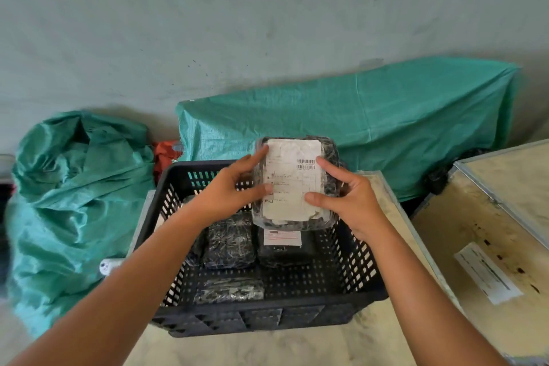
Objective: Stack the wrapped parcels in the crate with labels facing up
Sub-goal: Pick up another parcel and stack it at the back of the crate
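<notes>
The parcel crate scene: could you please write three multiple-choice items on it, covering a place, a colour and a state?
1. Where is the held parcel?
A. above the crate
B. on the sack
C. on the wooden box

2. What colour is the crate?
A. red
B. black
C. white

3. How is the held parcel gripped?
A. left hand only
B. right hand only
C. both hands

Answers: 1 A, it hangs over the crate's far side; 2 B, its lattice walls are black; 3 C, fingers press both label edges.
</notes>
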`<state>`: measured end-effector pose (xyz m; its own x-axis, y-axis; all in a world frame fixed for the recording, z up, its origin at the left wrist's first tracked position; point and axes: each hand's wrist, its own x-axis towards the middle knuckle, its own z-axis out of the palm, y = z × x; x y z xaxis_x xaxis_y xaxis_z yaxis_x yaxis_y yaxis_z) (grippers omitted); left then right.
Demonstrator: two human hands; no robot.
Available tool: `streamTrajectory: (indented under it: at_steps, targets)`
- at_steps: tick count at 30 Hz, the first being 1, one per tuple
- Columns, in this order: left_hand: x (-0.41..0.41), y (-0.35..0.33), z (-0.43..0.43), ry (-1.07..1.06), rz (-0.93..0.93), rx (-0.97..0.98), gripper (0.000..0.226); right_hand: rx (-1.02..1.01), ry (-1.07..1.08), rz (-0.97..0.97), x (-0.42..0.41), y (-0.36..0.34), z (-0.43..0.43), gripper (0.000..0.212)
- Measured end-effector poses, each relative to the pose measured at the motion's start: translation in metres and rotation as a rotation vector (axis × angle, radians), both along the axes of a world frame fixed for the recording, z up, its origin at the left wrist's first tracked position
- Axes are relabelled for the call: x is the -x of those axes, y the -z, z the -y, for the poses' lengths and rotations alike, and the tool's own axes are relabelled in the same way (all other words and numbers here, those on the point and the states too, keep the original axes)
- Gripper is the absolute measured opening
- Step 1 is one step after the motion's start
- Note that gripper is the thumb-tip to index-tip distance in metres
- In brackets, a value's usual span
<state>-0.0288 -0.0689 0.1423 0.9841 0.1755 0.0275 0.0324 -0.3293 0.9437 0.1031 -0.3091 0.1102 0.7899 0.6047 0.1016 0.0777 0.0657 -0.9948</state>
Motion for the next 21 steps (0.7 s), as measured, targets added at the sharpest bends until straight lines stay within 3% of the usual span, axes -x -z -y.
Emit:
streamTrajectory:
  at_steps: [5,12,21]
  targets:
    - [-0.004,0.039,0.005,0.002,-0.148,0.048,0.098,0.036,-0.025,-0.185,-0.013,0.027,-0.011,0.082]
    - [-0.018,0.103,0.01,-0.035,-0.356,-0.026,0.098,0.386,-0.139,-0.119,-0.022,0.082,-0.034,0.091]
    - [-0.034,0.145,0.014,-0.051,-0.452,-0.13,0.106,0.549,-0.168,-0.117,-0.03,0.13,-0.054,0.093]
